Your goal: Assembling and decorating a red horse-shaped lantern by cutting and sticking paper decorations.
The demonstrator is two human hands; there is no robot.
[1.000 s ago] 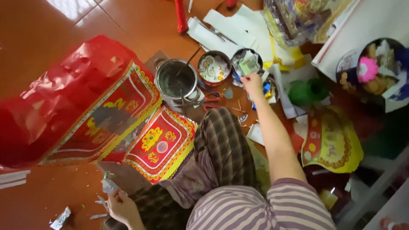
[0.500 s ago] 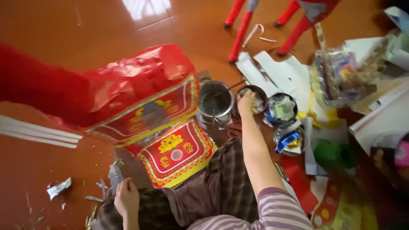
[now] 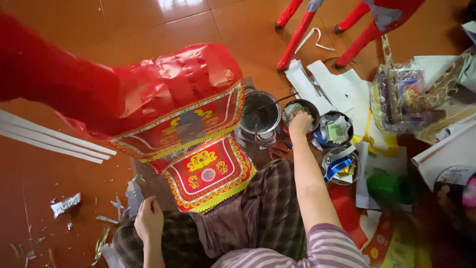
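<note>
White strips (image 3: pixel 49 140) at left on orange tile floor (image 3: pixel 148 20); paper scraps (image 3: pixel 65 204) nearby; green object (image 3: pixel 384 184) at right.

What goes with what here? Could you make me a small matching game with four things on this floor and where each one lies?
Things:
1. white strips
2. steel pot
3. green object
4. right hand

Places:
A. in a small round bowl
B. far left on the floor
C. beside the red paper figure
D. on the right, among white sheets

Pairs: 1-B, 2-C, 3-D, 4-A
</note>
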